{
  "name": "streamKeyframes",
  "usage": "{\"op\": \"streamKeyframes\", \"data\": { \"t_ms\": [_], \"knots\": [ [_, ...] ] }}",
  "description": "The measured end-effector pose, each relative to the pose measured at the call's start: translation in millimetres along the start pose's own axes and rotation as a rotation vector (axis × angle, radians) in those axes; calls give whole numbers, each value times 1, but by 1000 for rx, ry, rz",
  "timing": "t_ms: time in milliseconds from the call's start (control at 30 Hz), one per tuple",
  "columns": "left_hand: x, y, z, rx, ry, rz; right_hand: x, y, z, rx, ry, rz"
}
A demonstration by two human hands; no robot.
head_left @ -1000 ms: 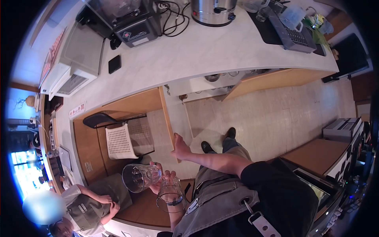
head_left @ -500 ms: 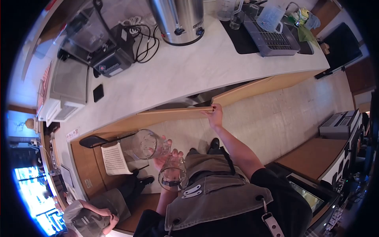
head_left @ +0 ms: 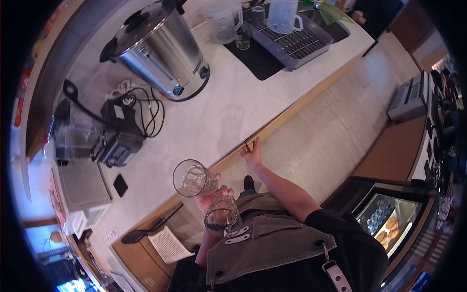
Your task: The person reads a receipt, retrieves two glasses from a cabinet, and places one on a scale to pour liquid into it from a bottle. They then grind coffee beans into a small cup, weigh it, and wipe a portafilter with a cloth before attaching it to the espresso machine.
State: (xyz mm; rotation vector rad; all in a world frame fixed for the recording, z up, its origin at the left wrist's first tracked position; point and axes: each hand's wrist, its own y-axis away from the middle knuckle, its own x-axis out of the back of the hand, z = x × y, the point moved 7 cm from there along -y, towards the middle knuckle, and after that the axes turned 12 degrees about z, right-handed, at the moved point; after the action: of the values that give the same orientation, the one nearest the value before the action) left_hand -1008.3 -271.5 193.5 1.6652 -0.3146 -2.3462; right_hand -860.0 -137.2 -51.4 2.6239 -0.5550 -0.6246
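Note:
My left hand is closed around two clear glasses. The larger-looking glass points up and left, over the counter's front edge. The other glass lies against my wrist, near the apron. My right hand reaches forward to the top edge of the wooden cabinet front, just below the white countertop. Its fingers touch that edge, partly bent, and I cannot make out whether they grip anything. The cabinet doors look almost flush with the counter.
On the counter stand a steel urn, a blender with coiled cables, a black phone-like slab, a measuring jug and a grey drying rack holding a blue jug. A white perforated stool is lower left.
The two cabinet doors that stood ajar are now pushed in against the counter, with my right hand still at them. My view has turned and shifted. Both glasses remain in my left hand.

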Motion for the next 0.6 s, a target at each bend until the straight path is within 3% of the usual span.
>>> {"op": "streamKeyframes", "data": {
  "t_ms": [133,200,300,400,467,500,567,600],
  "knots": [
    [-2,-29,9,68,-10,-7,-15,-23,27,-221,-242,-176],
    [5,-45,8,135,40,7,-21,-21,19,-136,-149,-75],
    [-2,-77,-2,273,51,-229,-19,-32,47,-29,126,-119],
    [-14,-116,-40,438,10,-292,-8,-19,19,-178,407,-261],
    [-37,-135,-73,467,-76,-272,14,-26,4,-88,341,-307],
    [-49,-144,-94,467,-113,-266,30,-33,-20,-17,447,-384],
    [-76,-161,-147,491,-158,-264,72,-32,-83,116,668,-534],
    [-91,-169,-175,515,-166,-268,97,-25,-133,138,536,-456]
  ]
}}
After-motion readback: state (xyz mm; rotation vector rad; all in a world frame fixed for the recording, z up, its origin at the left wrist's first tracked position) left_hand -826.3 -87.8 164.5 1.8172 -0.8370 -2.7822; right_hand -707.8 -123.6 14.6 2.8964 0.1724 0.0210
